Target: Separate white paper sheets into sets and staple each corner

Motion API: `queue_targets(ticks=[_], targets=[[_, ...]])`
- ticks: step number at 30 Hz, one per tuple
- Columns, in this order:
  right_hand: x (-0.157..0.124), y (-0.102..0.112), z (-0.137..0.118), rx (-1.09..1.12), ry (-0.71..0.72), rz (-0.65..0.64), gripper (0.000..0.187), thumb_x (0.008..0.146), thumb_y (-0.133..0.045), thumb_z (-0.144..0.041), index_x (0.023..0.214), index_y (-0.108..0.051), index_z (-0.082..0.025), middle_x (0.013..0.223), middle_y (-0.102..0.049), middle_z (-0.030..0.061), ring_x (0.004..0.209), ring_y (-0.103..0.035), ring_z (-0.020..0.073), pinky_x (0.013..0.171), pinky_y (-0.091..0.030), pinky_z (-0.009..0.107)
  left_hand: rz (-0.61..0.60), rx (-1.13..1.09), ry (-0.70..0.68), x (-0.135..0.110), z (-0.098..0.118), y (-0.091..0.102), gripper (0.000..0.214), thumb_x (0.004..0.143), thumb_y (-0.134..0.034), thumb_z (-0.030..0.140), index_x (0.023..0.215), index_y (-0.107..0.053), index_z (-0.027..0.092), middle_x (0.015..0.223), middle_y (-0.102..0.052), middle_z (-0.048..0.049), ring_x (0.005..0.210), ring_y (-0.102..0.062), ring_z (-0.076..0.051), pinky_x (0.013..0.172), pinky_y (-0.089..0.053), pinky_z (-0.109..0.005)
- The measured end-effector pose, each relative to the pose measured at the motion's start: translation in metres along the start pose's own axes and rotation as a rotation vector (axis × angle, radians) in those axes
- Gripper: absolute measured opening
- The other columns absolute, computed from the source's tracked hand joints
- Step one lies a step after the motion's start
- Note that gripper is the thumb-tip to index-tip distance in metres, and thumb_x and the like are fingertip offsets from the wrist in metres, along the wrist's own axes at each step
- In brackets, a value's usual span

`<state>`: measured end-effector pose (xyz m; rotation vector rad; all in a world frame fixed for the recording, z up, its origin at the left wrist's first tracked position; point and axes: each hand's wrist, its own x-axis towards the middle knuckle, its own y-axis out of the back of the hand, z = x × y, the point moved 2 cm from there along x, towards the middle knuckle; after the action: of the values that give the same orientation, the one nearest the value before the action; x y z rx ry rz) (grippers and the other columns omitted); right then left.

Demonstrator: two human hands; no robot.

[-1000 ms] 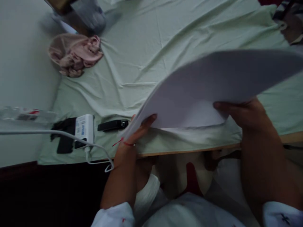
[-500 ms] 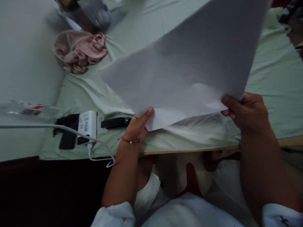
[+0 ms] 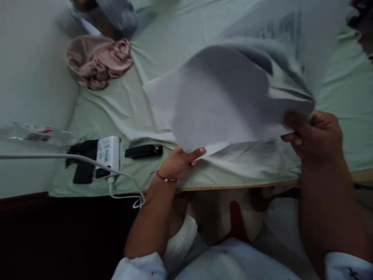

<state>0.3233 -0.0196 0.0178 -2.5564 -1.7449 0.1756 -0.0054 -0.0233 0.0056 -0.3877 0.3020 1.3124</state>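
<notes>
White sheets of paper [image 3: 215,101] are held up above the green cloth, curling over and blurred by motion. My left hand [image 3: 182,160] pinches their near left corner between thumb and fingers. At the near right corner, my right hand [image 3: 316,132] grips the paper, thumb on top. Behind the curled part, a sheet with dark print [image 3: 274,29] shows at the far right. How many sheets there are I cannot tell. A black stapler-like object [image 3: 143,151] lies on the cloth just left of my left hand.
The table with a green cloth [image 3: 122,105] has its wooden edge near me. A white power strip [image 3: 107,155] with a cable [image 3: 72,156] sits at left beside a dark phone-like object [image 3: 83,171]. Farther back are a crumpled pink cloth [image 3: 100,62] and a clear plastic container [image 3: 119,17].
The paper, spread flat before, has bent and curled, and a printed sheet now shows behind it. Both hands have moved slightly right, still holding the paper.
</notes>
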Motion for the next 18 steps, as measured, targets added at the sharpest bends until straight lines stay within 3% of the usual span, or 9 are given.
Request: queue_targets(ticks=[4, 6, 10, 12, 15, 18], targets=[[0.0039, 0.0014, 0.0012, -0.037, -0.016, 0.041, 0.048, 0.056, -0.102, -0.05, 0.065, -0.069, -0.017, 0.05, -0.055, -0.0068, 0.032, -0.04, 0.0011, 0.033, -0.041, 0.014, -0.099, 0.135, -0.007, -0.0038, -0.0014, 0.0058, 0.045, 0.077, -0.088, 0.052, 0.069, -0.06, 0.018, 0.055, -0.05, 0.0046, 0.045, -0.039, -0.005, 0.042, -0.028, -0.02], [0.0046, 0.0008, 0.0023, -0.058, -0.005, 0.032, 0.045, 0.061, -0.101, -0.048, 0.066, -0.07, -0.016, 0.052, -0.056, -0.0066, 0.034, -0.042, 0.0009, 0.034, -0.042, 0.013, -0.157, 0.161, 0.043, -0.0055, -0.0018, 0.0053, 0.048, 0.082, -0.083, 0.058, 0.067, -0.061, 0.017, 0.055, -0.058, 0.0002, 0.044, -0.046, -0.007, 0.04, -0.028, -0.021], [0.004, -0.0017, 0.0041, -0.056, 0.025, 0.009, 0.037, 0.07, -0.097, -0.043, 0.069, -0.07, -0.016, 0.054, -0.055, -0.0076, 0.035, -0.04, 0.0, 0.037, -0.045, 0.013, -0.182, 0.033, 0.155, -0.0071, -0.0026, -0.0019, 0.052, 0.078, -0.083, 0.063, 0.082, -0.067, 0.013, 0.079, -0.077, -0.0127, 0.052, -0.063, -0.013, 0.04, -0.035, -0.021], [0.0037, -0.0031, 0.0045, -0.054, 0.033, 0.005, 0.034, 0.073, -0.095, -0.041, 0.071, -0.071, -0.017, 0.057, -0.056, -0.0074, 0.035, -0.04, -0.0002, 0.036, -0.044, 0.013, -0.129, -0.032, 0.184, -0.0076, -0.0032, -0.0038, 0.053, 0.073, -0.088, 0.06, 0.081, -0.065, 0.014, 0.072, -0.073, -0.0082, 0.048, -0.056, -0.009, 0.04, -0.033, -0.019], [0.0029, -0.0049, 0.0041, -0.089, 0.022, 0.006, 0.029, 0.076, -0.092, -0.037, 0.072, -0.072, -0.017, 0.058, -0.057, -0.0068, 0.035, -0.042, 0.0004, 0.035, -0.042, 0.012, -0.016, -0.129, 0.182, -0.0088, -0.0036, -0.003, 0.053, 0.064, -0.098, 0.051, 0.076, -0.06, 0.015, 0.059, -0.055, 0.0046, 0.047, -0.043, -0.003, 0.041, -0.025, -0.015], [-0.001, -0.0066, 0.0005, -0.122, 0.011, 0.013, 0.029, 0.077, -0.091, -0.035, 0.069, -0.07, -0.017, 0.055, -0.054, -0.0072, 0.036, -0.041, 0.0004, 0.038, -0.045, 0.013, 0.018, -0.22, 0.181, -0.0102, -0.0033, -0.0034, 0.056, 0.055, -0.103, 0.043, 0.08, -0.062, 0.014, 0.064, -0.049, 0.007, 0.05, -0.042, -0.002, 0.042, -0.024, -0.014]])
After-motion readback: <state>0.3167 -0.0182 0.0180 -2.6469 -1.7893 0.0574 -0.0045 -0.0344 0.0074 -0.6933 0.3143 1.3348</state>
